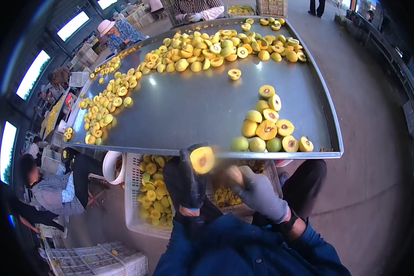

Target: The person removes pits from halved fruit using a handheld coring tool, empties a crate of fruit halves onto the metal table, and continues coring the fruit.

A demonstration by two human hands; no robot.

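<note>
My left hand (pixel 192 177), in a black glove, grips a yellow peach half (pixel 202 159) at the near edge of the metal table (pixel 193 110). The cut face of the half points up towards me, with a brownish centre. Just right of it is my right hand (pixel 257 188), in a grey glove. Its fingers are curled and smeared by motion, and whatever they hold cannot be made out. A small heap of cut peaches (pixel 267 130) lies on the table's right side, several with pits or red-brown hollows showing.
More peach halves (pixel 193 50) spread along the table's far and left sides. Below the near edge stand a crate of peach halves (pixel 129 202) and a crate with scraps (pixel 230 198). A white bucket (pixel 110 168) is at left. Other people sit around the table and at left.
</note>
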